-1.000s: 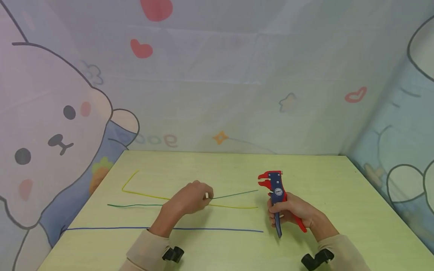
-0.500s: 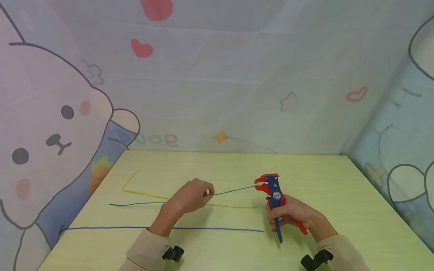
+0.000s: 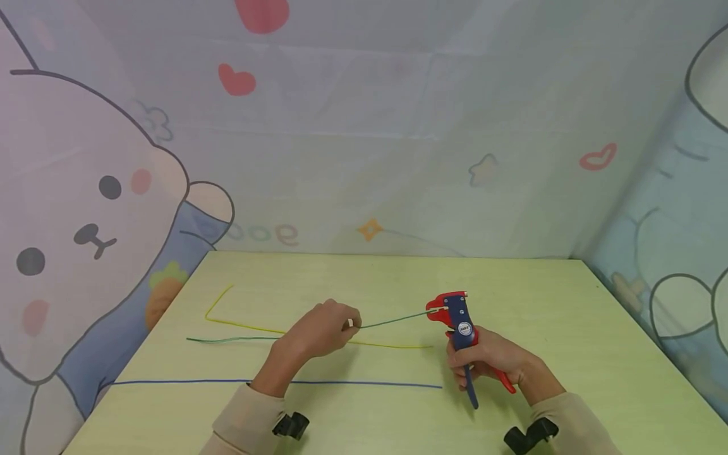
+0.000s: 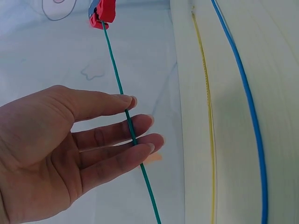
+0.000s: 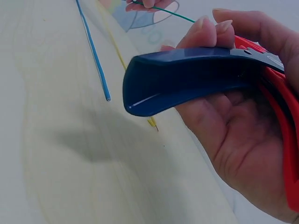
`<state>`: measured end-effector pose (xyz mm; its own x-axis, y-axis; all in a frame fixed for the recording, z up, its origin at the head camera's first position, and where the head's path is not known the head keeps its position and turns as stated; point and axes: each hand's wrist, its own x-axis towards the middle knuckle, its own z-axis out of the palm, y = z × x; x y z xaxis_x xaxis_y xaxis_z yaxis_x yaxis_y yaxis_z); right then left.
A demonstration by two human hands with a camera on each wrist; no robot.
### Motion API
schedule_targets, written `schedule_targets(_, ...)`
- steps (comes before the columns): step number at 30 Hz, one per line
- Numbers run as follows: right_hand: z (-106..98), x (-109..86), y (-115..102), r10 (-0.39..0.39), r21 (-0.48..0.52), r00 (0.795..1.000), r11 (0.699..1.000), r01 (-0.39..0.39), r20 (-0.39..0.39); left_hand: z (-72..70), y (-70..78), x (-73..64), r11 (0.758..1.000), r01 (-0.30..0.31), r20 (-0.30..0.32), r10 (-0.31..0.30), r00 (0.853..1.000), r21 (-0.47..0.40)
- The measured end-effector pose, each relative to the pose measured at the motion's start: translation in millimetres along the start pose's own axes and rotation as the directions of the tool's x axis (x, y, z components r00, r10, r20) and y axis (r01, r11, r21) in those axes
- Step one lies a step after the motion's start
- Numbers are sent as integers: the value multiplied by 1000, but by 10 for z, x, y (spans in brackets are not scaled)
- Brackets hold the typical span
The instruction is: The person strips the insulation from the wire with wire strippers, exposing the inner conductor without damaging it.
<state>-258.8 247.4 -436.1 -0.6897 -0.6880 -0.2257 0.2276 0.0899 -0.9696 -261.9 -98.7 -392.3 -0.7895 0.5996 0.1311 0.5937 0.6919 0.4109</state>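
Observation:
Thumb and fingers of my left hand (image 3: 321,332) pinch a thin green wire (image 3: 395,320) near its middle. In the left wrist view, this green wire (image 4: 116,70) runs straight from the fingertips up to the red tool head. My right hand (image 3: 497,360) grips a wire stripper (image 3: 458,313) with a dark blue body and red jaws and handle. The wire's right end sits in the stripper's jaws, and its left end trails past my left wrist. The right wrist view shows the blue handle (image 5: 187,70) from below, fingers wrapped around it, the two handles still spread.
A bent yellow wire (image 3: 392,345) lies on the table (image 3: 569,354) behind and beneath my left hand; its right tip (image 5: 157,128) shows bare metal. Nearer me stretches a long blue wire (image 3: 364,383). A patterned cloth (image 3: 398,126) hangs behind the table.
The stripper has moved slightly left, and the green wire's end, apart from it one second ago, now lies in its jaws. My left hand has barely moved, rising a little with the wire.

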Motion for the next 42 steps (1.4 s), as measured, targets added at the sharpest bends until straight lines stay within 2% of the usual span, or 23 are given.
schedule_targets(10, 22, 6, -3, -16, -14, 1000, 1000, 17, 23, 2, -5, -11, 1000, 2, -1, -2, 1000, 11)
schedule_targets(17, 113, 23, -9, -52, -15, 997, 999, 51, -57, 7, -30, -3, 1000, 7, -20, -7, 1000, 10)
schedule_targets(22, 229, 84, -3, -64, -5, 989, 998, 63, -133, -5, -68, -14, 999, 24, -49, -22, 999, 45)
schedule_targets(28, 338, 120, -20, -72, 6, 981, 997, 74, -178, -46, -97, -25, 998, 43, -73, -40, 997, 44)
schedule_targets(33, 377, 108, -42, -71, 18, 978, 997, 76, -195, -48, -117, -17, 999, 46, -60, -44, 997, 27)
schedule_targets(39, 349, 97, -37, -48, 38, 965, 997, 60, -258, -37, -100, -4, 999, 47, -48, -47, 998, 8)
schedule_targets(42, 303, 77, -36, -45, 23, 969, 998, 52, -241, -40, -90, -1, 999, 49, -42, -49, 998, 0)
